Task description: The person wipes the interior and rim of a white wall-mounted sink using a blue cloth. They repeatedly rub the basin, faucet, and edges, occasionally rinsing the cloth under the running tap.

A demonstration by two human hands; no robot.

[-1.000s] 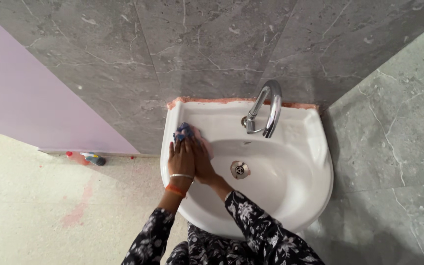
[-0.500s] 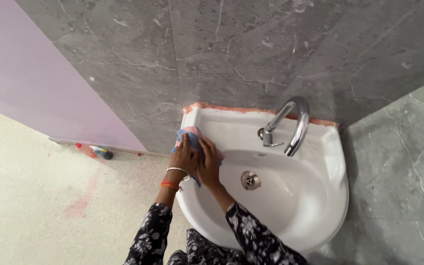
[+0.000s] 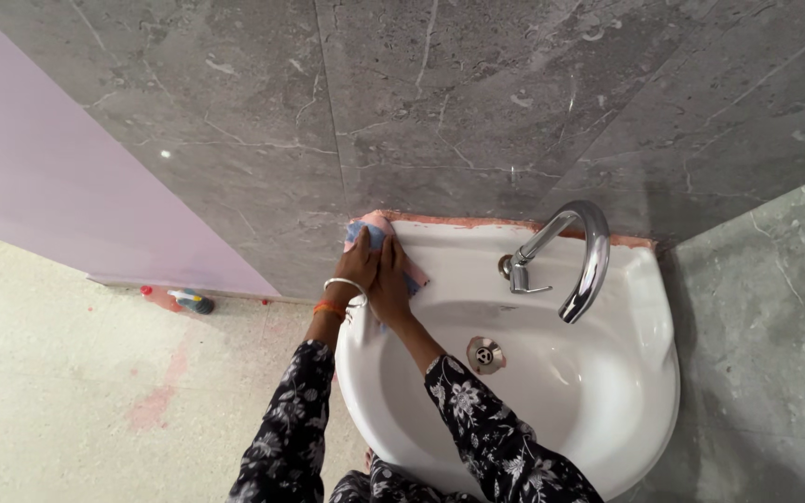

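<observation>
A white wash basin (image 3: 626, 373) hangs on a grey stone wall. At its back left corner lies a blue and pink cloth (image 3: 372, 231). My left hand (image 3: 358, 265), with bangles on the wrist, presses on the cloth from the left. My right hand (image 3: 391, 279) lies beside it, also pressing the cloth flat against the basin's rim. Both sleeves are dark with a white flower print.
A chrome tap (image 3: 581, 253) curves over the bowl, and a metal drain (image 3: 484, 354) sits in its middle. A small bottle (image 3: 193, 301) lies on the pale floor by the lilac wall panel (image 3: 67, 196). Pink stains mark the floor.
Both hands have pushed the cloth further up to the basin's back left corner. The camera view has shifted left, so the basin sits further right.
</observation>
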